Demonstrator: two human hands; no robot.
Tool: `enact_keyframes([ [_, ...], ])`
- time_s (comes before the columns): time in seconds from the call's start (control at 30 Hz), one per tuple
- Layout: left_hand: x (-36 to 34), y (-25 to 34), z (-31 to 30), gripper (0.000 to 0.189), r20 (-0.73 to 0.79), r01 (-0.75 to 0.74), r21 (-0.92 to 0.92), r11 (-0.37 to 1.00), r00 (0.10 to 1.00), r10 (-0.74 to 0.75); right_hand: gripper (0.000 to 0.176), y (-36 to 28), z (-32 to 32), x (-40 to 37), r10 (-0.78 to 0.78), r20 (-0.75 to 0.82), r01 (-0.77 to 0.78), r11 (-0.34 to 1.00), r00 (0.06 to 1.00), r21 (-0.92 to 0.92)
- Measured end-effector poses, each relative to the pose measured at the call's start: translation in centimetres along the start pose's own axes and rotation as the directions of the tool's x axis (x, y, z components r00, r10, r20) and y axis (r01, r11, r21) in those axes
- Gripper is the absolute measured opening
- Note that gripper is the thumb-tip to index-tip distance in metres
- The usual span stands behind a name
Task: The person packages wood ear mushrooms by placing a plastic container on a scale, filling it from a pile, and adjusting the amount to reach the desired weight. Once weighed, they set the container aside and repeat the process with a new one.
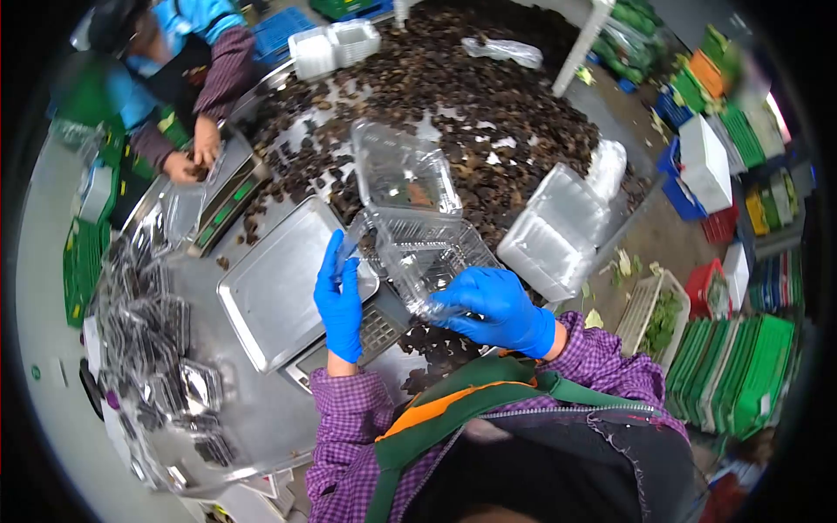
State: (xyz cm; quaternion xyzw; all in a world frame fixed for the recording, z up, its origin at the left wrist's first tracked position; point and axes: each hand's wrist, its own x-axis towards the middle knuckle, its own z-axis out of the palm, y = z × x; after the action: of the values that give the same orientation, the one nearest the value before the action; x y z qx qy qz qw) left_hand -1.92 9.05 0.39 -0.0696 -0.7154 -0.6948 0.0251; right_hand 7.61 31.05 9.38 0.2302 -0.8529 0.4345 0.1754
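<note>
A clear plastic clamshell box is held in front of me above the metal table, its hinged lid standing up. My right hand, in a blue glove, is closed on the near right edge of the box. On the other side, my left hand, also blue-gloved, has its fingers pointing up, with the clear plastic side of the box between thumb and fingers. Inside the box I see no food. Beneath it stands a scale with a keypad, and to its left lies a metal tray.
Dark brown, mushroom-like pieces cover the table's far part. Stacked clear boxes line the left. White trays stand at right. A co-worker's hands work by another scale. Green crates stand right.
</note>
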Motion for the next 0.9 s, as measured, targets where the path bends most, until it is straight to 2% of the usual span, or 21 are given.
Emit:
enact_keyframes([
  [0.07,0.3,1.0,0.1,0.044,-0.022,0.114,0.064,0.991,0.993,-0.113,0.032,0.1,-1.1,-0.8,0.025,-0.013,-0.025,1.0,1.0,-0.004],
  [0.13,0.9,0.7,-0.8,0.037,-0.076,0.028,0.132,0.991,0.997,-0.018,0.033,0.6,-2.4,-2.1,0.128,-0.095,-0.131,0.991,0.987,-0.024],
  [0.17,1.1,0.6,-1.8,0.036,-0.123,0.079,0.121,0.99,0.99,-0.064,0.034,1.1,-3.3,-2.9,0.115,-0.145,-0.139,0.976,0.983,-0.17],
  [0.2,1.2,0.5,-2.9,0.035,-0.17,0.129,0.107,0.986,0.979,-0.11,0.031,1.4,-4.9,-3.2,0.115,-0.131,-0.147,0.95,0.985,-0.276],
  [0.27,1.0,0.9,-4.8,0.036,-0.265,0.164,0.082,0.983,0.954,-0.137,0.029,2.7,-6.1,-4.4,0.188,-0.372,-0.288,0.928,0.909,-0.235],
  [0.33,0.5,0.2,-7.0,0.04,-0.363,0.156,0.104,0.982,0.925,-0.108,0.027,4.3,-7.4,-5.6,0.259,-0.357,-0.407,0.799,0.897,-0.443],
  [0.37,0.0,-0.1,-8.3,0.044,-0.365,0.182,0.087,0.979,0.921,-0.139,0.028,5.5,-7.4,-6.5,0.412,-0.345,-0.523,0.776,0.843,-0.352],
  [0.4,-0.5,-0.5,-9.0,0.044,-0.362,0.187,0.087,0.979,0.921,-0.144,0.028,7.2,-6.7,-8.1,0.417,-0.345,-0.528,0.773,0.841,-0.352],
  [0.47,-1.3,-0.9,-9.4,0.045,-0.467,0.255,-0.076,0.964,0.845,-0.26,0.029,9.5,-5.5,-10.1,0.536,-0.222,-0.576,0.699,0.814,-0.424],
  [0.53,-2.1,-1.6,-9.8,0.046,-0.505,0.263,-0.104,0.959,0.817,-0.279,0.03,9.1,-5.7,-9.6,0.529,-0.153,-0.533,0.707,0.835,-0.466],
  [0.6,-3.0,-2.4,-10.7,0.048,-0.492,0.387,-0.032,0.922,0.797,-0.352,0.032,8.1,-6.5,-8.2,0.581,-0.158,-0.589,0.7,0.799,-0.405],
  [0.67,-3.5,-2.3,-10.9,0.049,-0.495,0.419,-0.028,0.907,0.783,-0.377,0.036,8.7,-7.6,-6.9,0.584,-0.159,-0.591,0.693,0.796,-0.412],
  [0.73,-3.9,-2.3,-11.5,0.05,-0.499,0.488,0.102,0.867,0.779,-0.379,0.038,9.3,-8.4,-5.2,0.485,-0.161,-0.499,0.726,0.859,-0.473],
  [0.8,-3.9,-2.3,-11.6,0.053,-0.508,0.522,0.128,0.843,0.765,-0.396,0.037,9.5,-8.7,-3.1,0.461,-0.129,-0.458,0.732,0.878,-0.505],
  [0.83,-4.1,-2.8,-11.7,0.053,-0.599,0.481,0.374,0.793,0.778,-0.189,0.037,9.7,-8.8,-1.8,0.442,-0.093,-0.427,0.757,0.892,-0.494],
  [0.87,-4.1,-2.6,-11.4,0.054,-0.623,0.446,0.596,0.667,0.781,0.034,0.036,10.1,-8.8,-0.5,0.424,-0.057,-0.397,0.782,0.904,-0.48],
  [0.9,-4.2,-2.3,-10.7,0.054,-0.497,0.166,0.773,0.612,0.758,0.423,0.039,10.8,-8.7,0.9,0.387,-0.035,-0.354,0.8,0.921,-0.484],
])
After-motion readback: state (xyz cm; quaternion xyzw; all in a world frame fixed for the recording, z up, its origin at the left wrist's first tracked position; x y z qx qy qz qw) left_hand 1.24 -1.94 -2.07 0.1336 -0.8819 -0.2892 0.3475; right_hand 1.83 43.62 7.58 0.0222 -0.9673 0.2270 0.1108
